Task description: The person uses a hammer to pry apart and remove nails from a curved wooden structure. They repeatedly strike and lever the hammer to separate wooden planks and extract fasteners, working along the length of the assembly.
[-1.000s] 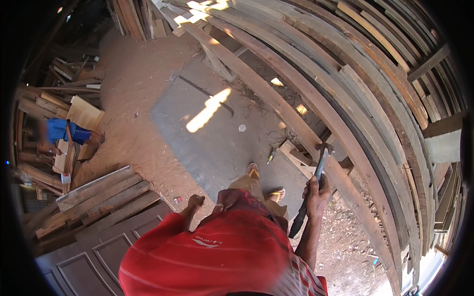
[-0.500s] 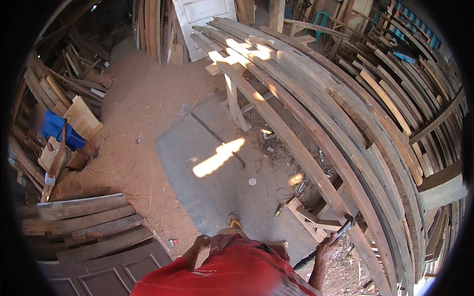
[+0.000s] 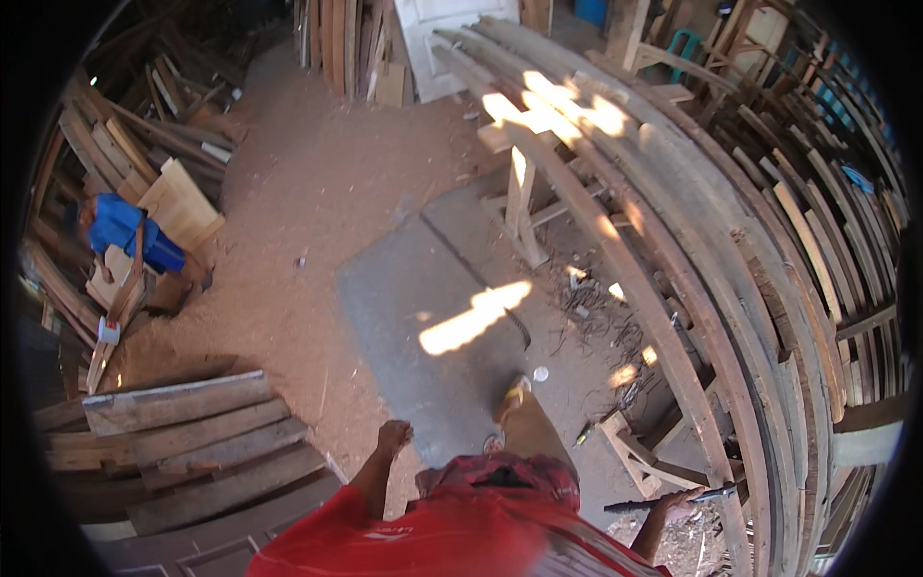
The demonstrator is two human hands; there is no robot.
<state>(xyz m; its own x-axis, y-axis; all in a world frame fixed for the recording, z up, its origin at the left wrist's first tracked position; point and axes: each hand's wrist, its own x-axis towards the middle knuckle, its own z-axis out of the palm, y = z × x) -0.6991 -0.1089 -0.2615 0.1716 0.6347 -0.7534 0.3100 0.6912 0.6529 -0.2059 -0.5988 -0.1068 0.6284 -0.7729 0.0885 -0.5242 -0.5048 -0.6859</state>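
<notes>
While I watched from my remote seat, the right hand was closed round the hammer, its dark grip jutting out behind toward the body. Held that way, I judged, the head end stayed clear of the fingers; it lay over or against the nearest plank, and I couldn't tell whether it touched. The left hand hung well apart on the other side, fingers curled in nearly shut; I saw nothing in it, though its inside was hidden from me.

That plank ran lengthwise beside other planks, propped on a near trestle and a far trestle, presumably to keep the timber off the dirt and within reach. Under them lay dark scraps, with a small yellow-green tool beside the near trestle. A grey sheet covered part of the ground, perhaps for firmer footing, and a thin rod lay across it. Farther left, I had boards stacked flat and a co-worker in blue.
</notes>
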